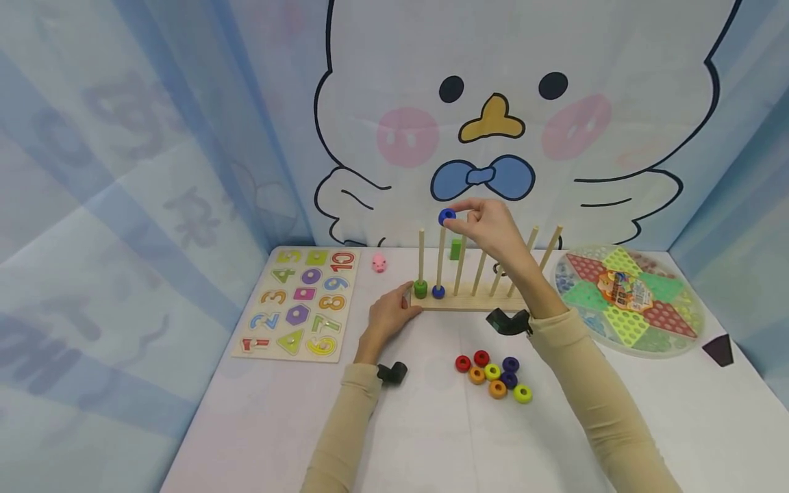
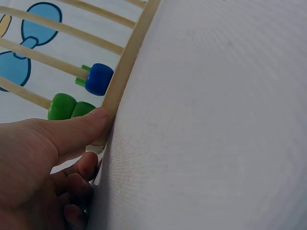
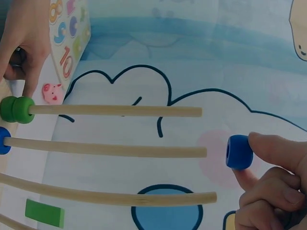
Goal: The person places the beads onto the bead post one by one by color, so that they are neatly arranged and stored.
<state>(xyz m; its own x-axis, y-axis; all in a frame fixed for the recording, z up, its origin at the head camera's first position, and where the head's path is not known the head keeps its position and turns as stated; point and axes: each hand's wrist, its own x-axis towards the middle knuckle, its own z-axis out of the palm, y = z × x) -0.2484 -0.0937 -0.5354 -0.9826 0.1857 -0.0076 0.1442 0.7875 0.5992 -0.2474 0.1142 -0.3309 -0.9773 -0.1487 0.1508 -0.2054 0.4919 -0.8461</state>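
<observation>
My right hand (image 1: pixel 490 229) pinches a blue bead (image 1: pixel 446 217) between thumb and finger, near the top of the second peg from the left. In the right wrist view the blue bead (image 3: pixel 239 152) is just off the tip of that wooden peg (image 3: pixel 105 147). At the left end of the wooden peg stand (image 1: pixel 468 301) my left hand (image 1: pixel 391 313) grips the base, its thumb (image 2: pixel 91 125) along the edge. Two green beads (image 2: pixel 72 106) are stacked on the first peg. One blue bead (image 2: pixel 99 79) sits at the foot of the second.
Several loose red, orange, yellow and dark blue beads (image 1: pixel 498 389) lie in front of the stand. A number puzzle board (image 1: pixel 345 322) is at left, a round game board (image 1: pixel 629 301) at right. Behind the stand are a pink pig figure (image 1: pixel 379 263) and a green block (image 1: pixel 455 249).
</observation>
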